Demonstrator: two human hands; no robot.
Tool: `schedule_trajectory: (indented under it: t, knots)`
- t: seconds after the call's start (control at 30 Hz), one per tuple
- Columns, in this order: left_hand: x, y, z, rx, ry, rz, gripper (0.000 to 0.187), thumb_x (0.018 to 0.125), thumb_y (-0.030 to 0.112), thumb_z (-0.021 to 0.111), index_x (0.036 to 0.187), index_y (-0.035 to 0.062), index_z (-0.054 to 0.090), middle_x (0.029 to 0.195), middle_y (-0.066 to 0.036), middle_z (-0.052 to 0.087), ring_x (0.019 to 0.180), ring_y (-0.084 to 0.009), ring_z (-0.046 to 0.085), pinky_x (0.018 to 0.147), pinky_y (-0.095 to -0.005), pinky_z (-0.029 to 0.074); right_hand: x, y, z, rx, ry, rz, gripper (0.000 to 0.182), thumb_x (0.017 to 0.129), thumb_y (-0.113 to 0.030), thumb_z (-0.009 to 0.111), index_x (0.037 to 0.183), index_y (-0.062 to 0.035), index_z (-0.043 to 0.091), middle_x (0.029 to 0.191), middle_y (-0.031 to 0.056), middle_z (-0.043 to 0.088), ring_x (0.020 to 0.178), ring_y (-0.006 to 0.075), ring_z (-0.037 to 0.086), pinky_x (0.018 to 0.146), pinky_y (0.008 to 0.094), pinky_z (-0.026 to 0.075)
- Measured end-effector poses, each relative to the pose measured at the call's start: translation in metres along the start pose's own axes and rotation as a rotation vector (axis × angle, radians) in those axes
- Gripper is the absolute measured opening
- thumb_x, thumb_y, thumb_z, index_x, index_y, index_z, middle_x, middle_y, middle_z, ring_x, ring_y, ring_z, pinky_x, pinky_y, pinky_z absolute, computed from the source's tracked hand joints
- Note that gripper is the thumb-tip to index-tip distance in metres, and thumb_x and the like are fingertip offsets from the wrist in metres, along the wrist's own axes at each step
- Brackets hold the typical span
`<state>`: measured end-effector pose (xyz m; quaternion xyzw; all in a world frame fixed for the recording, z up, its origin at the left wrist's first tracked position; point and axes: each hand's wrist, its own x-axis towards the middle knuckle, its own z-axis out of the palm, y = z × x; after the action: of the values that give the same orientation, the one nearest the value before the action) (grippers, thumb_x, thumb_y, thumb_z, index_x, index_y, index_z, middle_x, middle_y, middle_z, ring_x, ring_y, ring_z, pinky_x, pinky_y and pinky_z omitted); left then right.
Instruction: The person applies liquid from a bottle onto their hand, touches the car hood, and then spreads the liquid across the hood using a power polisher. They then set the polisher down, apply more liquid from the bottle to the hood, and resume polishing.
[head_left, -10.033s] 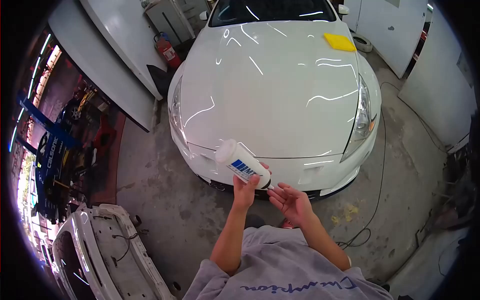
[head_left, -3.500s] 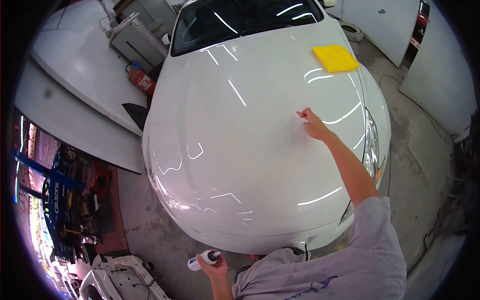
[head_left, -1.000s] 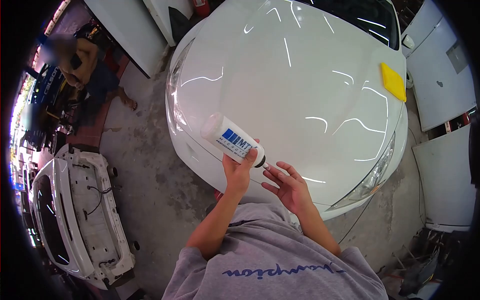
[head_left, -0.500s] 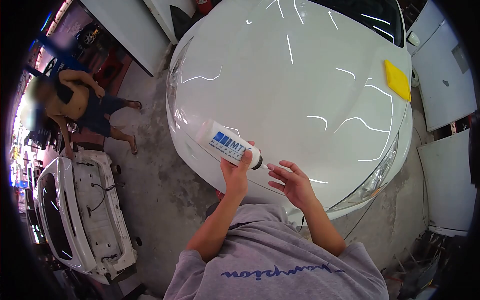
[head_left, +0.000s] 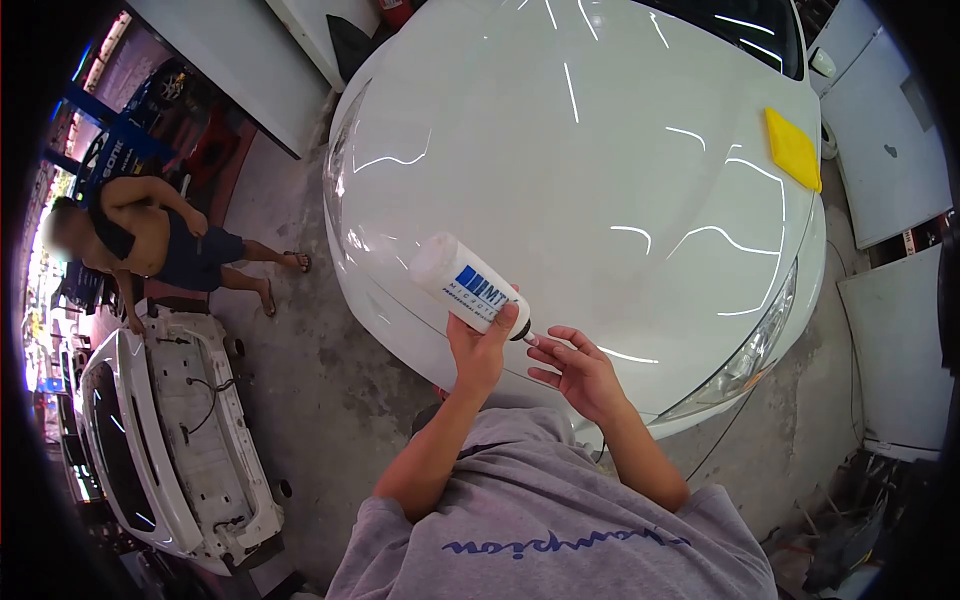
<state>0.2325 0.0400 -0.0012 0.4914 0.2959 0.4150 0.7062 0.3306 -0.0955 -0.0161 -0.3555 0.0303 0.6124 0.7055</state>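
Observation:
A white squeeze bottle [head_left: 465, 283] with blue lettering and a dark cap is tilted over the front of the car hood [head_left: 500, 190]. My left hand [head_left: 482, 350] is wrapped round its lower part near the cap, thumb on the side. The nozzle points down toward my right hand [head_left: 583, 375]. That hand is palm up with its fingers apart, and its fingertips are at the nozzle tip. Whether they touch the nozzle, or have any liquid on them, is too small to tell.
A yellow folded cloth [head_left: 793, 150] lies on the hood's far right edge. Another person [head_left: 165, 240] stands at the left beside a detached white tailgate [head_left: 150, 430]. White panels [head_left: 895, 350] stand at the right, and a thin cable [head_left: 720, 437] runs over the floor.
The bottle has tipped a little more steeply and its nozzle is closer to my right fingertips. The other person's forward leg has shifted right. The whole view has moved slightly.

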Motion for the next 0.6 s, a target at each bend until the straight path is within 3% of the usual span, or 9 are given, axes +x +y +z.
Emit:
schedule_trajectory:
  t: [0.07, 0.3, 0.43, 0.53, 0.6]
  knots:
    - [0.001, 0.001, 0.002, -0.039, -0.004, -0.05, 0.038, 0.086, 0.01, 0.071, 0.115, -0.0007, 0.05, 0.106, -0.013, 0.064, 0.1, -0.0192, 0.062, 0.087, -0.0323, 0.051, 0.0, 0.0, -0.001, 0.007, 0.009, -0.002, 0.028, 0.095, -0.01, 0.052, 0.122, -0.0044, 0.047, 0.122, 0.0175, 0.058, 0.114, 0.028, 0.057, 0.094, 0.0445, 0.049]
    - [0.005, -0.01, 0.004, -0.034, 0.004, -0.042, 0.036, 0.086, 0.01, 0.07, 0.114, -0.0002, 0.05, 0.106, -0.012, 0.064, 0.1, -0.0186, 0.062, 0.088, -0.0318, 0.05, 0.001, -0.002, -0.01, 0.04, 0.027, 0.003, 0.029, 0.094, -0.01, 0.053, 0.122, -0.005, 0.047, 0.122, 0.0169, 0.059, 0.114, 0.0282, 0.058, 0.095, 0.0449, 0.049]
    - [0.01, -0.026, -0.007, -0.147, 0.156, -0.127, 0.036, 0.089, 0.016, 0.068, 0.115, 0.0007, 0.048, 0.106, -0.012, 0.063, 0.096, -0.0201, 0.063, 0.081, -0.0329, 0.053, 0.003, -0.029, -0.021, 0.09, 0.061, -0.017, 0.031, 0.093, -0.006, 0.052, 0.123, -0.0038, 0.045, 0.123, 0.0191, 0.057, 0.114, 0.0305, 0.057, 0.093, 0.0467, 0.05]
    - [0.01, -0.034, -0.021, -0.349, 0.412, -0.261, 0.037, 0.09, 0.022, 0.067, 0.115, 0.0029, 0.047, 0.101, -0.013, 0.062, 0.085, -0.0245, 0.066, 0.07, -0.0365, 0.056, 0.018, -0.087, -0.054, -0.094, 0.145, -0.282, 0.03, 0.088, -0.003, 0.051, 0.117, -0.0042, 0.046, 0.13, 0.0182, 0.054, 0.116, 0.0326, 0.055, 0.092, 0.0489, 0.05]
    - [0.0, -0.028, -0.036, -0.377, 0.429, -0.334, 0.037, 0.09, 0.026, 0.066, 0.113, 0.0041, 0.047, 0.099, -0.013, 0.062, 0.079, -0.0273, 0.066, 0.066, -0.038, 0.056, 0.048, -0.138, -0.102, -0.567, 0.287, -0.566, 0.026, 0.083, 0.004, 0.043, 0.106, -0.0035, 0.049, 0.131, 0.0178, 0.053, 0.117, 0.0277, 0.053, 0.091, 0.0425, 0.049]
